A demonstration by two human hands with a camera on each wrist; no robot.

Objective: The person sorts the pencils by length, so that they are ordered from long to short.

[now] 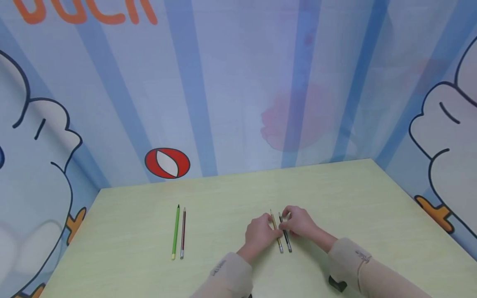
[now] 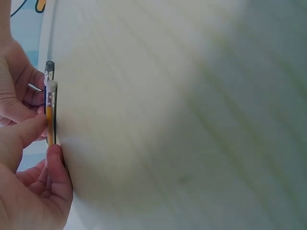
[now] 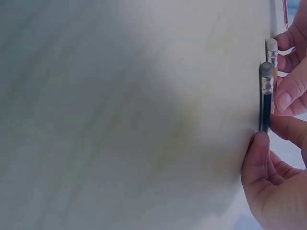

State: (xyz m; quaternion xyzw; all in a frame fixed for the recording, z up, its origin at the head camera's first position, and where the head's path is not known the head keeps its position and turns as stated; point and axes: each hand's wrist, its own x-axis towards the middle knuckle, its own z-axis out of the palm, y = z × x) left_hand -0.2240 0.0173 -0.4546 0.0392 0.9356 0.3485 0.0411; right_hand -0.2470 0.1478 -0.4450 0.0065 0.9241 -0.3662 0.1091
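My left hand [image 1: 258, 234] pinches a yellow pencil [image 1: 280, 245] between thumb and fingers, right of the table's middle. Just to its right, my right hand [image 1: 298, 221] pinches a dark pencil [image 1: 287, 240] in the same way. Both pencils lie nearly side by side, tips toward the back wall and eraser ends toward me. In the left wrist view the yellow pencil [image 2: 50, 120] shows a white eraser in a silver band. The right wrist view shows a grey eraser on the dark pencil [image 3: 265, 108]. Fingers hide the middle of each pencil.
To the left, a green pencil [image 1: 176, 231] and a dark red pencil [image 1: 183, 234] lie almost parallel on the pale table [image 1: 130, 231]. A printed blue-striped backdrop [image 1: 238, 103] rises behind the table's far edge. A black piece [image 1: 337, 284] shows below the right cuff.
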